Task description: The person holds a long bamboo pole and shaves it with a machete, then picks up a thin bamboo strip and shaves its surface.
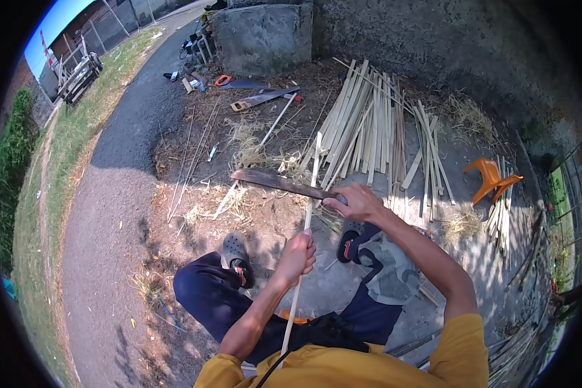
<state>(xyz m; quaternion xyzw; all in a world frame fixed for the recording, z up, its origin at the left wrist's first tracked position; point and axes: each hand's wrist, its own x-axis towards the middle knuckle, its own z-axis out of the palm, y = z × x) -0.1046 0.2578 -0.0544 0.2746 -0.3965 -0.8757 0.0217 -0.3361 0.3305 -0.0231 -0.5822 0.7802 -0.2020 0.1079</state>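
Note:
My left hand (296,258) is closed round a long, thin, pale strip that looks like bamboo (315,168). The strip runs from my lap up and away past my feet. In my right hand (359,204) is the dark handle of a machete (278,182), its broad blade pointing left. The blade lies across the strip, above my left hand, and appears to touch it. Curled pale shavings (220,202) are scattered on the ground beyond my feet.
A big pile of split strips (368,123) lies ahead against the wall. Two handsaws (263,99) rest on the dirt at upper left. An orange plastic stool (491,180) is tipped over at right. A paved path (119,194) runs along the left.

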